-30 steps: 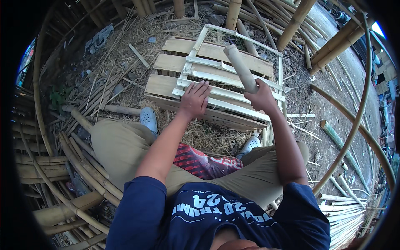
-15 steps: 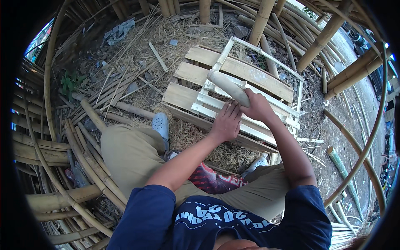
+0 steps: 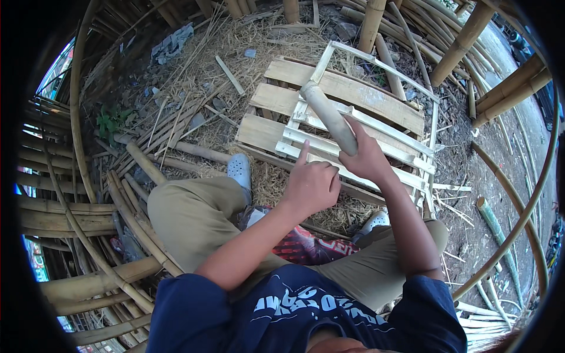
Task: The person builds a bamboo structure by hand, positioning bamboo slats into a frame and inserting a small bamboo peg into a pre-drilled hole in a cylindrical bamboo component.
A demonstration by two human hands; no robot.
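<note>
Wood in broad, bare boards forms the low slatted pallet (image 3: 365,94) at the upper centre of the frame, which underlies most of the work. It is probably the heaviest item shown and stiff enough to serve as a firm support; any lifting would suit its end boards.

Across its right half lies the pale frame (image 3: 406,140), built of thin rails and closely set slats, its far rail reaching past the pallet toward the upper right. It is likely light, springy along the rails and fragile where the slats meet the sides, with rough, splinter-prone edges. Two opposite side rails, near the corners, offer the soundest hold; a single slat seems a poor one.

Above the slats, just right of centre, the cylindrical club (image 3: 329,117) slants from upper left to lower right. It appears rigid, moderately heavy and fairly smooth, hence apt to turn in a loose grip. Its lower end gives the best purchase, leaving the upper end free.

Of the two hands, the right hand (image 3: 366,157) is wrapped around that lower end. The left hand (image 3: 312,183), near the centre, has its index finger extended toward the near slats and its other fingers curled; whether the fingertip touches a slat, or the hidden palm encloses something small, cannot be told.
</note>
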